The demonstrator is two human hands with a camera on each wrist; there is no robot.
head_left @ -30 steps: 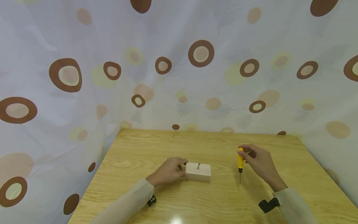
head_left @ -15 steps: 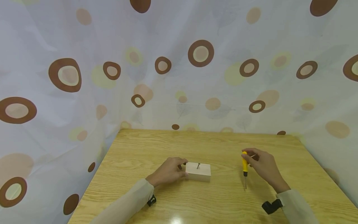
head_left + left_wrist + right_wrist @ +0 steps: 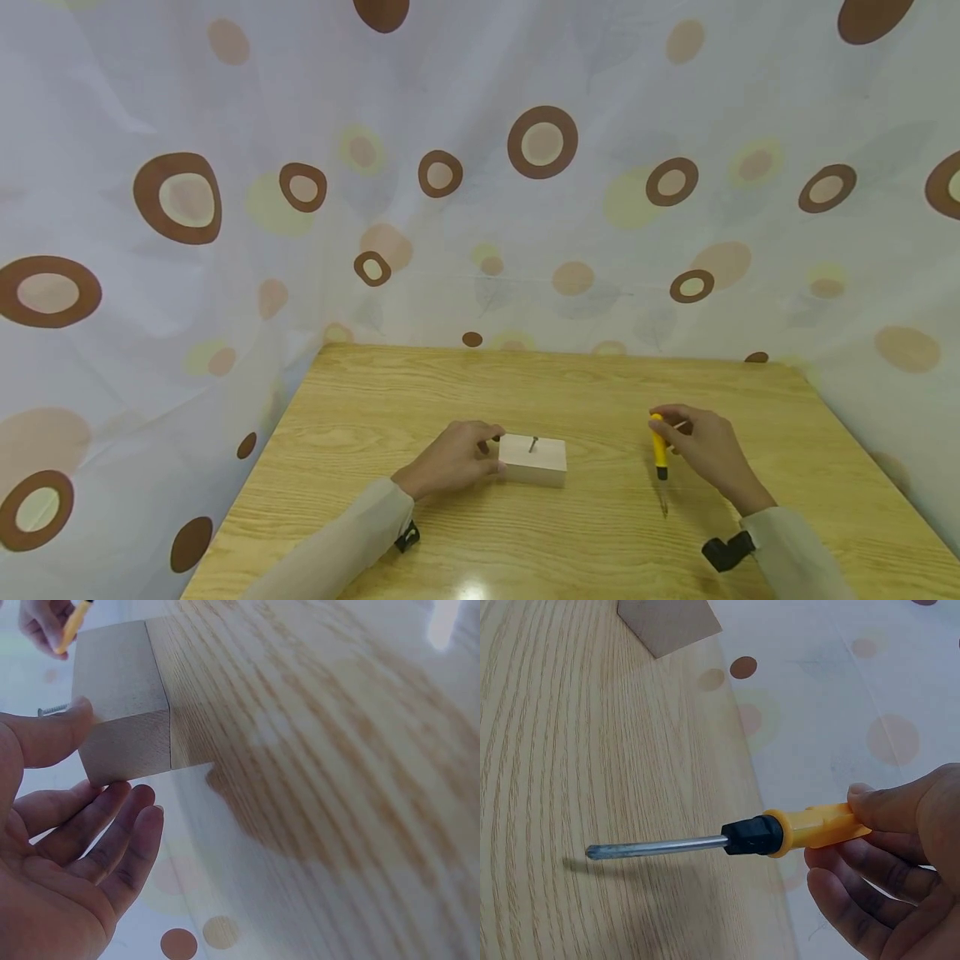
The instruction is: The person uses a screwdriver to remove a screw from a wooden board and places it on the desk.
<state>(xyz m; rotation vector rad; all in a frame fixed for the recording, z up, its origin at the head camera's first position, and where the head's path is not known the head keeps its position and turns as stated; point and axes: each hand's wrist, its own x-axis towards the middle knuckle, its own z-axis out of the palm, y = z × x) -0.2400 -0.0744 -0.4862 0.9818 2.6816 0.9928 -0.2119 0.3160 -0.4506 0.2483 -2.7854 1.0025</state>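
A pale wooden block (image 3: 532, 460) lies on the table, and a screw (image 3: 533, 444) stands tilted out of its top face. My left hand (image 3: 455, 457) holds the block's left end between thumb and fingers. In the left wrist view the thumb presses one face of the block (image 3: 124, 682) and fingertips touch the opposite one. To the right, my right hand (image 3: 701, 442) pinches a screwdriver (image 3: 659, 446) by the end of its yellow handle. Its metal shaft (image 3: 660, 846) points downward, slightly tilted, with the tip close above the tabletop and apart from the block.
The light wood-grain table (image 3: 390, 383) reaches back to a white curtain (image 3: 480, 208) with brown and yellow circles, which also hangs along both sides. A black strap device (image 3: 727, 552) sits at the right wrist and another (image 3: 407, 537) at the left.
My right hand has moved a little to the right and nearer to me, lowering the screwdriver, whose tip now leans slightly right. My left hand and the block have stayed in place.
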